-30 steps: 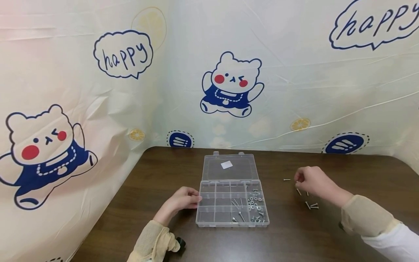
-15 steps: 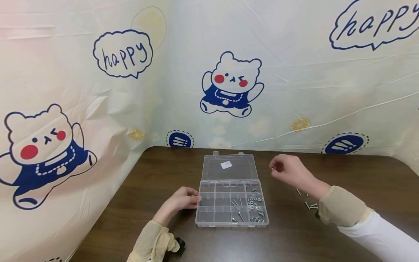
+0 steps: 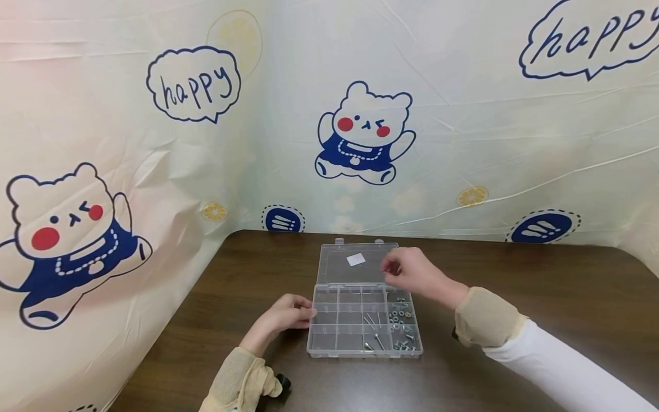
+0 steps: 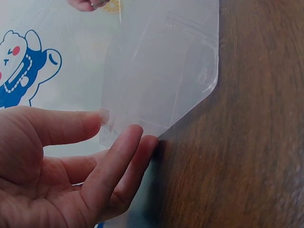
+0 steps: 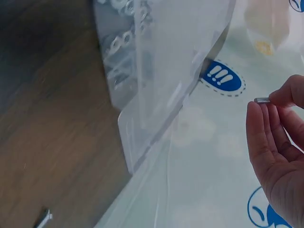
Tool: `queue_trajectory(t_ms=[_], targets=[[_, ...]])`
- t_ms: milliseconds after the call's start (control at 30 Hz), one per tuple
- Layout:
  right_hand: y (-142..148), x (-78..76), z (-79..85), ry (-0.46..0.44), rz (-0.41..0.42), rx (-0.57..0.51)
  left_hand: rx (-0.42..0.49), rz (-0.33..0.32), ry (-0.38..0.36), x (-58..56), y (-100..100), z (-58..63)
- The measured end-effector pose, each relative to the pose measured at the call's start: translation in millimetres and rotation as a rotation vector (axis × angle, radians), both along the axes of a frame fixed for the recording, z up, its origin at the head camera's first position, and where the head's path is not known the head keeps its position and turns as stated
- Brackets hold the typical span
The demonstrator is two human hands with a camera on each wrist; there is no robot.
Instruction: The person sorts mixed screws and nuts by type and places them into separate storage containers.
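Observation:
A clear plastic compartment box [image 3: 325, 337] lies with its lid [image 3: 334, 266] folded back. My left hand [image 3: 288, 312] holds its left side, the thumb at the rim and the fingers against the outer wall, as the left wrist view shows. Over the back right of the box is my right hand [image 3: 414, 272]. Between thumb and fingertips it pinches a small metal screw [image 5: 261, 100], mostly covered by the fingers. Nuts [image 3: 396, 320] and short screws [image 3: 407, 345] fill the right column. Longer screws [image 3: 379, 341] lie in the column beside it.
In the right wrist view a loose screw [image 5: 44, 218] lies on the brown wooden table [image 3: 231, 269]. A white label [image 3: 356, 260] is on the lid. Behind the table hangs a printed cloth [image 3: 437, 86].
My right hand has picked up a screw from the right of the table and carried it left to the back of the box. The left hand has stayed at the box's side.

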State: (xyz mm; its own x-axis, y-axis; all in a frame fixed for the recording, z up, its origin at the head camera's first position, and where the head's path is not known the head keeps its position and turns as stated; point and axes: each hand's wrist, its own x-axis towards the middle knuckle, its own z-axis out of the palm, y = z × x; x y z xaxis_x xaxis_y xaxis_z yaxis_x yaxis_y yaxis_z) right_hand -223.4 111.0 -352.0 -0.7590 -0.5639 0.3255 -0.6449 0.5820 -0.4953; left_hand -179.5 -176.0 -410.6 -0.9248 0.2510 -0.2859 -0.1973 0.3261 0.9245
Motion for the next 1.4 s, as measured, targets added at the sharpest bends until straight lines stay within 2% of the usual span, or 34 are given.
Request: queue_trajectory(t_ms=[200, 433, 667, 900, 1100, 1400], targets=[[-15, -2.2, -12.2, -0.086, 0.052, 0.027, -0.007, -0.001, -0.004, -0.1, 0, 0.7], [-22, -6.2, -25.4, -0.101, 0.097, 0.072, -0.015, -0.006, -0.004, -0.5, 0, 0.3], [-20, -8.8, -28.9, -0.108, 0.108, 0.106, -0.013, -0.005, 0.000, 0.6, 1, 1.0], [-6, -9.4, -24.2, -0.092, 0.136, 0.144, 0.002, -0.002, 0.006, 0.7, 1, 0.9], [10, -9.0, -19.3, -0.062, 0.141, 0.241, -0.005, 0.000, 0.005, 0.1, -1, 1.6], [47, -8.2, -21.5, -0.039, 0.065, 0.318, 0.005, 0.000, 0.003, 0.4, 0, 1.2]])
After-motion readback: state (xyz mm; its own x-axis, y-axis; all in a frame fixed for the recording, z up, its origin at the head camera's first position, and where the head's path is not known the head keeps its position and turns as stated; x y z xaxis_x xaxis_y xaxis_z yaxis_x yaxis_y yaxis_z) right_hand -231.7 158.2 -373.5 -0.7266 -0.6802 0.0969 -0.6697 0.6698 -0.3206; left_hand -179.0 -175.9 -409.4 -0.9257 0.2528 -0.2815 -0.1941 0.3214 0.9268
